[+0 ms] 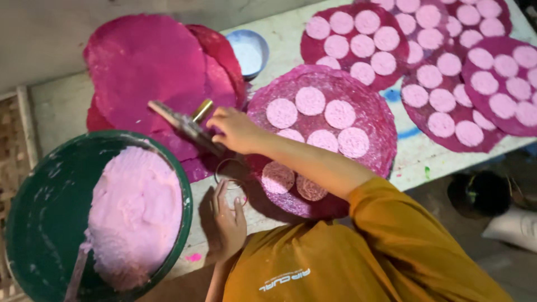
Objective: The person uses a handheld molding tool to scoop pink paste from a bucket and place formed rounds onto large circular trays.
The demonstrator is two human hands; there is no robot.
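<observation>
My right hand (235,130) reaches across the table and is closed on a flat brush-like tool (184,124) with a brass-coloured collar, held over the edge of a dark pink round sheet (380,128). That sheet carries several pale pink discs (310,100). My left hand (226,217) rests on the table below it, fingers on the near edge of a thin metal ring (229,176) that lies beside the sheet. An orange sleeve covers my right arm.
A green bowl (33,190) of pale pink paste (134,212) with a stick in it stands at the lower left. Plain magenta sheets (145,67) are stacked behind it, next to a small white bowl (249,53). More disc-covered sheets (503,84) fill the right.
</observation>
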